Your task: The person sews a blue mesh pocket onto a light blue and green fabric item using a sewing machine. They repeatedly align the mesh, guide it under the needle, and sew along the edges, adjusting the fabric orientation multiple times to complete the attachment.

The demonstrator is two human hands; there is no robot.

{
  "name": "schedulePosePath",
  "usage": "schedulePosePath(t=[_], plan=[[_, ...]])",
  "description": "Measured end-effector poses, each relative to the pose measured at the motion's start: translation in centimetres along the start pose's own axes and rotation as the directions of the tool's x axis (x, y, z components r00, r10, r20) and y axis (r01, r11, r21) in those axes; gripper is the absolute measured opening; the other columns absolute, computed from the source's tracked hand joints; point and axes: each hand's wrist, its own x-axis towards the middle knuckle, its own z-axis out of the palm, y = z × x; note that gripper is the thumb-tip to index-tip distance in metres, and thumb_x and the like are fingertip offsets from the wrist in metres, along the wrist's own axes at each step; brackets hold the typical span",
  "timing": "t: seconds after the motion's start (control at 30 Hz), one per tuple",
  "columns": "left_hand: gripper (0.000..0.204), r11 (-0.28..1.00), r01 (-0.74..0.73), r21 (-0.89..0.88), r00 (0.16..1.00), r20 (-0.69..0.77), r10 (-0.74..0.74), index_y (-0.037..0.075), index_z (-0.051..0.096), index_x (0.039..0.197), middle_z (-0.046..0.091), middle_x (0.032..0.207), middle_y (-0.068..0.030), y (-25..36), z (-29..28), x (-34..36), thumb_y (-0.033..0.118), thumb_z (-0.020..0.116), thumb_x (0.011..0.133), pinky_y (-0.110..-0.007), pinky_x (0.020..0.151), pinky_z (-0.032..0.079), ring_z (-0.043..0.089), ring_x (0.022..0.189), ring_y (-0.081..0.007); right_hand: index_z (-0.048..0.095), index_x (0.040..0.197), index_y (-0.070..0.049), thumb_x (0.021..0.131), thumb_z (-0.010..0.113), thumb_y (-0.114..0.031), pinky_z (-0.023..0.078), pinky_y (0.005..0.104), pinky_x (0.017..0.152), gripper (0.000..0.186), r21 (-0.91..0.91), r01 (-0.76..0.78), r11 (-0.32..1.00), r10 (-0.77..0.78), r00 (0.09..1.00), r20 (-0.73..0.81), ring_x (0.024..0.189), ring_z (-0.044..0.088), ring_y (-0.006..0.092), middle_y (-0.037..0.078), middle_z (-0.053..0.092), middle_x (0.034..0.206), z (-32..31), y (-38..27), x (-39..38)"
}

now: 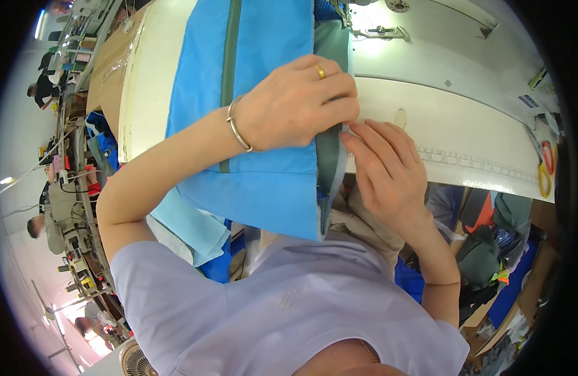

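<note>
A bright blue fabric piece (264, 194) with a dark green strip (231, 56) lies over the machine table and hangs off its near edge. Along its right side runs a grey-green fabric layer (328, 150) with a pale edge. My left hand (304, 100), with a ring and a bracelet, is closed over that edge, fingers curled down onto the cloth. Just nearer to me, my right hand (386, 163) pinches the same edge between thumb and fingers. Beyond both hands is the sewing machine's presser foot (346, 22), where the layers end under the needle area.
The white table (445, 119) carries a printed ruler scale (483, 160). Scissors with red and yellow handles (544, 169) lie at its far right. Light blue fabric (192, 229) hangs below at left; bagged cloth (489, 250) is piled at right. Other people sit at machines farther left.
</note>
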Motion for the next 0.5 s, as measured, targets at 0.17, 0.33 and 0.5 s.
schedulePosePath(t=[0.17, 0.33, 0.5], plan=[[0.018, 0.999, 0.031, -0.016, 0.997, 0.072, -0.030, 0.008, 0.067, 0.093, 0.068, 0.101, -0.0038, 0.0, -0.1, -1.1, 0.001, 0.068, 0.077, -0.037, 0.081, 0.057, 0.066, 0.092, -0.0243, 0.072, 0.115, -0.001, 0.074, 0.070, -0.003, 0.050, 0.0456, 0.103, 0.041, -0.071, 0.034, 0.997, -0.029, 0.997, 0.065, 0.119, 0.061, 0.0301, 0.010, 0.066, 0.124, -0.5, -0.1, 0.2], [0.020, 1.000, 0.026, 0.000, 0.996, 0.089, -0.026, 0.008, 0.069, 0.096, 0.070, 0.106, -0.0036, -0.3, -0.4, -0.9, 0.002, 0.069, 0.077, -0.036, 0.078, 0.057, 0.067, 0.092, -0.0239, 0.071, 0.115, -0.001, 0.078, 0.075, -0.008, 0.050, 0.0454, 0.103, 0.038, -0.038, 0.013, 0.999, -0.010, 0.998, 0.068, 0.120, 0.060, 0.0296, 0.010, 0.066, 0.124, -0.6, -0.2, 0.3], [0.021, 0.998, -0.050, 0.035, 0.991, 0.124, 0.046, 0.008, 0.070, 0.098, 0.068, 0.099, -0.0031, -1.2, -0.4, -0.9, 0.003, 0.069, 0.077, -0.034, 0.071, 0.057, 0.068, 0.086, -0.0216, 0.071, 0.115, 0.000, 0.079, 0.076, -0.010, 0.050, 0.0455, 0.103, 0.037, -0.013, 0.008, 1.000, -0.007, 0.997, 0.071, 0.120, 0.059, 0.0298, 0.010, 0.065, 0.124, -0.7, -0.2, 0.3]])
